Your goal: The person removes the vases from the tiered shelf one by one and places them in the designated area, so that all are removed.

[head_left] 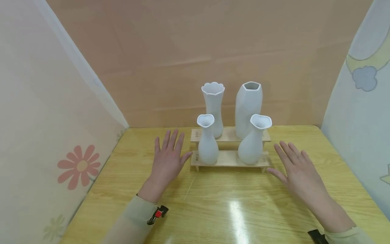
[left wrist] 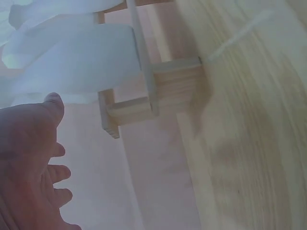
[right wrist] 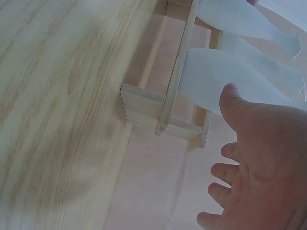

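Observation:
A two-tier wooden stand [head_left: 226,163] bears white vases. On its lower step are a slim vase [head_left: 208,147] at left and a leaning-necked vase [head_left: 250,147] at right. The upper step holds a scallop-rimmed vase [head_left: 214,105] and a faceted vase [head_left: 248,108]. My left hand [head_left: 169,159] is spread with straight fingers left of the stand, its thumb toward the lower step. To the right of the stand, my right hand [head_left: 300,171] has its fingers extended and holds nothing. Both wrist views show the thumbs overlapping the nearest white vase [left wrist: 91,60].
The wooden table [head_left: 207,203] runs back to a plain tan backdrop [head_left: 182,61]. A white panel with a pink flower [head_left: 81,166] stands along the left side, and another printed panel [head_left: 350,118] along the right.

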`<state>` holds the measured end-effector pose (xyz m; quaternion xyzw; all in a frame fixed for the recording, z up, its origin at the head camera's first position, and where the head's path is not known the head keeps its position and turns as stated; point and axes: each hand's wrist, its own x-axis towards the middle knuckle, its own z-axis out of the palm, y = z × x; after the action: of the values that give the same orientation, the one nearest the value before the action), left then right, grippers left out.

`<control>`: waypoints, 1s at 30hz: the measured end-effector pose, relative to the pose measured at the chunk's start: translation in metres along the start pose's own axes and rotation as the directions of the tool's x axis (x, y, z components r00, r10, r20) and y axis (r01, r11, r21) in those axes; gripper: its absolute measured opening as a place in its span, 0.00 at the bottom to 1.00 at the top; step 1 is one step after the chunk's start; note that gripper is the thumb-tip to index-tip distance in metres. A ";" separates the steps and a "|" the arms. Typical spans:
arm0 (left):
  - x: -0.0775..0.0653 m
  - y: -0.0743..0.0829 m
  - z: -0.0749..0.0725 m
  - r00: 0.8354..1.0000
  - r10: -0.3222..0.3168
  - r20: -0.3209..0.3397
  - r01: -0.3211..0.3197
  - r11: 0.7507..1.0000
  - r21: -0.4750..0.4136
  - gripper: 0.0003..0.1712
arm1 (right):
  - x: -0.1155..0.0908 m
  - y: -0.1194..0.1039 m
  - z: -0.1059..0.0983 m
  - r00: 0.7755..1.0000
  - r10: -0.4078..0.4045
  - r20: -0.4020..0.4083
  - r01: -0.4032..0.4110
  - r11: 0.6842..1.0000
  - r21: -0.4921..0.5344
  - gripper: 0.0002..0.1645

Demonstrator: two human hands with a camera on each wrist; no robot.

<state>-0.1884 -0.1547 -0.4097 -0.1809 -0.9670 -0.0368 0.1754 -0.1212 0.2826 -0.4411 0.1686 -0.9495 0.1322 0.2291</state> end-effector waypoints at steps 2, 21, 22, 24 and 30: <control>0.002 0.003 -0.001 1.000 -0.003 -0.018 0.002 1.000 -0.019 0.47 | 0.000 0.000 0.001 1.000 0.001 -0.002 -0.001 1.000 0.010 0.55; 0.020 0.027 -0.021 0.996 -0.067 -0.058 0.050 0.968 -0.247 0.49 | 0.002 0.001 0.011 0.996 0.060 0.070 -0.066 0.994 0.087 0.55; 0.021 0.027 -0.021 0.996 -0.067 -0.061 0.049 0.966 -0.255 0.49 | 0.001 0.000 0.011 0.995 0.068 0.077 -0.075 0.992 0.097 0.55; 0.021 0.028 -0.021 0.996 -0.062 -0.070 0.041 0.962 -0.270 0.49 | 0.001 0.000 0.010 0.991 0.094 0.099 -0.106 0.986 0.129 0.56; 0.022 0.031 -0.021 0.997 -0.043 -0.062 0.022 0.948 -0.318 0.49 | 0.001 -0.001 0.010 0.949 0.203 0.241 -0.262 0.933 0.248 0.59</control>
<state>-0.1896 -0.1212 -0.3816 -0.1895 -0.9449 -0.2008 0.1761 -0.1259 0.2780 -0.4488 0.0980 -0.9538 0.2714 0.0838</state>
